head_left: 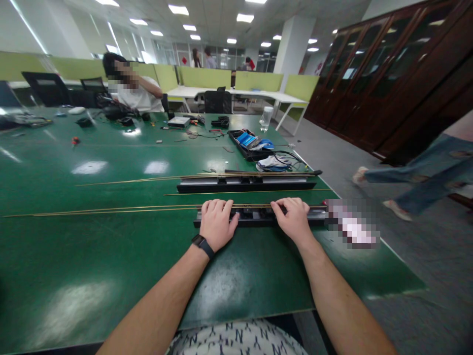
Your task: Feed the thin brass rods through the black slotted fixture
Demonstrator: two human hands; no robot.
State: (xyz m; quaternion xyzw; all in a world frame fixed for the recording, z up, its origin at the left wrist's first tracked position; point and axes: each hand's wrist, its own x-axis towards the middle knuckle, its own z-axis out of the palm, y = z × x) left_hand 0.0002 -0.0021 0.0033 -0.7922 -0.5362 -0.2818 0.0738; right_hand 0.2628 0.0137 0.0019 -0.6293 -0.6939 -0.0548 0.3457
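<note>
The near rail [254, 223], black and silver, lies on the green table [129, 276] directly in front of the person. Thin rods [148, 209], brass-coloured, run along its far side and extend well past its left end.

The left hand [218, 224] is laid over the rail's left part, fingers bent, thumb apart. The right hand [293, 219] touches the right part, fingers curled. Whether either hand is gripping a rod or only pressing cannot be told.

Risks, in my judgement: the long overhang could act as a lever, so a knock could bend a rod or twist it out of line. Uneven pressure from the hands could make the rail slide on the glossy surface. Another rod [221, 193], loose just beyond, could be mixed up with these or roll against the far rail [246, 188].

Markings: none legible on either rail. The patterned cloth [236, 340] at the person's lap shows repeated letters N and Y.
</note>
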